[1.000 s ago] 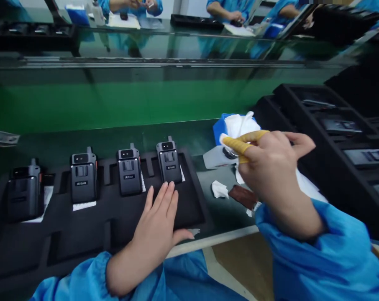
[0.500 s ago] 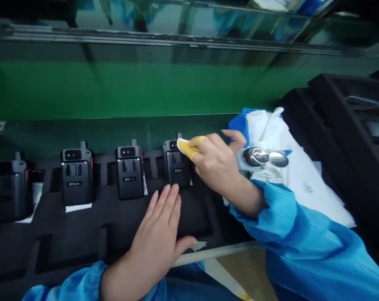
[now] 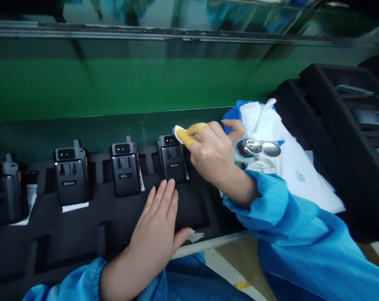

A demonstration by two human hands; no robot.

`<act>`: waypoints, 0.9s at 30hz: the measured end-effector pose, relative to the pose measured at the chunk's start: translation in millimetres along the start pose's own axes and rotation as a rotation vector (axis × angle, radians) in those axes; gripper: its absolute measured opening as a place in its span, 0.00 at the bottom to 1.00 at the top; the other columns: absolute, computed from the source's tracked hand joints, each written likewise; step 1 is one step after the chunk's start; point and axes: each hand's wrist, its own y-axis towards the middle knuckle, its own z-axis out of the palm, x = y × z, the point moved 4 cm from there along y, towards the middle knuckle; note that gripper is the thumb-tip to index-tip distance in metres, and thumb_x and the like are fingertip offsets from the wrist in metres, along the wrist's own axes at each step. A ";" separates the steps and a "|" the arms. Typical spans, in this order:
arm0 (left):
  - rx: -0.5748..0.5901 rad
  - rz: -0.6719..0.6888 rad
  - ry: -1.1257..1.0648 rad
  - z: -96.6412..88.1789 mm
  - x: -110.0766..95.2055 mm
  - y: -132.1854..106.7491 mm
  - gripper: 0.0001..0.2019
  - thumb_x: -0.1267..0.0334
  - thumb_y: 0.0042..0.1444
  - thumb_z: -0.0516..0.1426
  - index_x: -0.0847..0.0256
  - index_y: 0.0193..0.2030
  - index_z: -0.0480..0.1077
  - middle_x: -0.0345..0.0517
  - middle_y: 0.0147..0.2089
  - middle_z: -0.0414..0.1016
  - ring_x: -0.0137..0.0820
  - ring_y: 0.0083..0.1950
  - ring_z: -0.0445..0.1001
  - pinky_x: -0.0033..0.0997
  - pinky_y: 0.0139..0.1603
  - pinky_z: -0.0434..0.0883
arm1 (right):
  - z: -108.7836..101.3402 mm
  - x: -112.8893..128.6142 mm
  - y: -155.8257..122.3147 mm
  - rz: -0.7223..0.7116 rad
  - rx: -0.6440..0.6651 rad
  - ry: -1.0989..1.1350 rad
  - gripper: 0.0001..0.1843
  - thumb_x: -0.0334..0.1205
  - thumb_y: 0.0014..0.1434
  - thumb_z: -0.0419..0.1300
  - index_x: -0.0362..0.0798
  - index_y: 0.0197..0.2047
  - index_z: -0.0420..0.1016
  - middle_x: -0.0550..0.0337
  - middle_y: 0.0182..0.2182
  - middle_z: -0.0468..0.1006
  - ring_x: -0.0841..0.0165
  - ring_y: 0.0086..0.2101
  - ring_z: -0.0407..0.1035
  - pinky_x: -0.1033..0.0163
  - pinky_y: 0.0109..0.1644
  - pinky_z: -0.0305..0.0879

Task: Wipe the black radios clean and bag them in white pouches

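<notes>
The rightmost Riton handheld radio (image 3: 173, 155), matte black and box-shaped with a glossy 2-dot panel and belt clip, stands in the far-right recess of a black foam tray (image 3: 189, 207), alongside 3 similar radios (image 3: 125, 172). The right hand (image 3: 216, 152), 2 fingers wrapped in ribbed yellow covering, pinches a soft white wipe (image 3: 177, 133) against its top corner, while the left hand (image 3: 156, 223) lies flat, thumb spread, fingertips by its lower edge. A shiny metal-capped bottle (image 3: 250, 147) stands near creased white cloth (image 3: 298, 175).
</notes>
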 end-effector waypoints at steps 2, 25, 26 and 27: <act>0.006 0.013 0.015 -0.3 0.0 0.2 0.30 0.51 0.60 0.53 0.75 0.61 0.60 0.67 0.68 0.57 0.50 0.69 0.55 0.54 0.63 0.63 | 2.4 7.4 3.9 -0.026 0.025 0.048 0.16 0.30 0.64 0.49 0.50 0.31 0.76 0.61 0.32 0.72 0.69 0.38 0.58 0.53 0.53 0.39; 0.000 0.023 0.025 -1.5 0.1 2.6 0.26 0.54 0.63 0.49 0.77 0.58 0.65 0.66 0.68 0.56 0.48 0.69 0.56 0.53 0.66 0.60 | -27.5 12.6 -51.6 -0.012 0.087 0.047 0.17 0.25 0.58 0.51 0.49 0.24 0.74 0.62 0.28 0.72 0.68 0.35 0.59 0.55 0.52 0.41; -0.007 0.029 0.027 -3.3 -0.5 2.5 0.26 0.55 0.63 0.50 0.77 0.58 0.65 0.66 0.68 0.56 0.49 0.69 0.56 0.53 0.65 0.61 | -29.3 7.8 -52.7 0.014 0.091 0.028 0.17 0.25 0.58 0.51 0.49 0.24 0.75 0.61 0.28 0.72 0.68 0.34 0.58 0.55 0.51 0.42; -0.015 0.035 0.032 -5.9 -1.2 1.8 0.25 0.55 0.62 0.50 0.77 0.57 0.66 0.67 0.67 0.57 0.49 0.68 0.57 0.53 0.65 0.61 | -31.9 4.4 -52.2 0.037 0.089 0.016 0.16 0.26 0.58 0.51 0.49 0.26 0.76 0.61 0.28 0.71 0.68 0.33 0.58 0.55 0.49 0.42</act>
